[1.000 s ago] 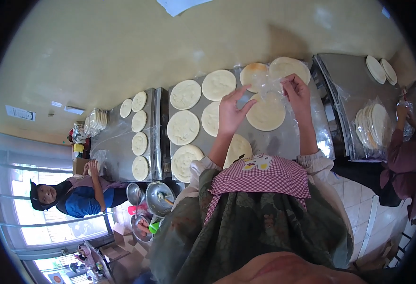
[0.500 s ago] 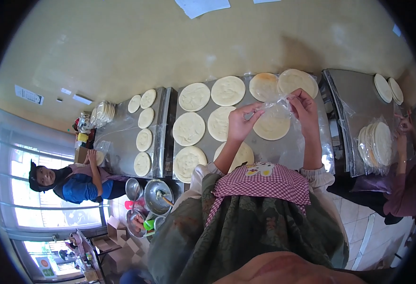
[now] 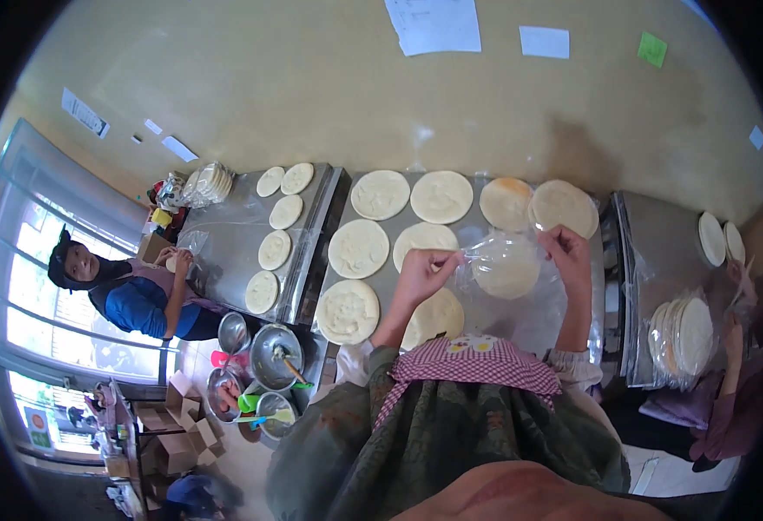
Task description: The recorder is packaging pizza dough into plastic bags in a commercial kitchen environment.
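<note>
In front of me a clear plastic bag [image 3: 486, 249] is stretched between my two hands. My left hand [image 3: 427, 273] pinches one side of its edge between thumb and fingers, and my right hand [image 3: 565, 250] grips the other side. Behind and below the plastic lies a pale round flatbread [image 3: 508, 276], partly seen through it; I cannot tell whether the two touch. Farther back are a browned flatbread [image 3: 505, 205] and a stack of pale ones [image 3: 564, 208]. More pale flatbreads [image 3: 358, 248] lie in rows on the metal table [image 3: 533, 319], left of my hands.
Left, another metal table [image 3: 225, 252] holds smaller flatbreads and bagged stacks, with a person [image 3: 147, 291] beside it. Metal bowls [image 3: 276, 356] with utensils stand lower left. A right-hand table [image 3: 664, 239] carries a bagged stack [image 3: 684, 337] near another person's hands [image 3: 733, 321]. Behind rises a wall [image 3: 312, 95].
My hands have drawn apart, spreading the bunched plastic wider between them. The whole view has shifted, showing more wall. At the left, the person's hands have come together around a pale piece.
</note>
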Demonstrator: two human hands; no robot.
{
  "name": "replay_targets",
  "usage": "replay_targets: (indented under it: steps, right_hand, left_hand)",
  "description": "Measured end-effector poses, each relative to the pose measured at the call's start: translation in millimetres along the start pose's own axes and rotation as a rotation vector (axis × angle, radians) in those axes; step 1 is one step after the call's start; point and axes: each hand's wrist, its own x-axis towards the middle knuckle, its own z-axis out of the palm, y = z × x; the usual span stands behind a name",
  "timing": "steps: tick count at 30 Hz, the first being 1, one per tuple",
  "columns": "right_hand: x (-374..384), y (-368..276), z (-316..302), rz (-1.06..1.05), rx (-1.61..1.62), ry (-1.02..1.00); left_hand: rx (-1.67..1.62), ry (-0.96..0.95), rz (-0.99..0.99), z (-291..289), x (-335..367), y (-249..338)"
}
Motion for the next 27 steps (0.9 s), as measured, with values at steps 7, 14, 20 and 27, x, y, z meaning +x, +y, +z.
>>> replay_targets:
  steps: [7, 14, 20, 27]
  right_hand:
    - [-1, -9, -15, 0.01, -0.037, -0.075]
    - [-1, -10, -12, 0.047, -0.09, -0.132]
    - [1, -4, -2, 0.023, -0.026, -0.157]
    - [-1, -7, 10, 0.052, -0.042, -0.256]
  left_hand:
    - [-0.125, -0.009, -0.016, -8, -21, -14]
    - [-0.232, -0.206, -0.003, -28, -28, -12]
    - [-0.349, -0.15, -0.056, -31, -33, -35]
    - [-0.241, -0.044, -0.01, 1, -21, -16]
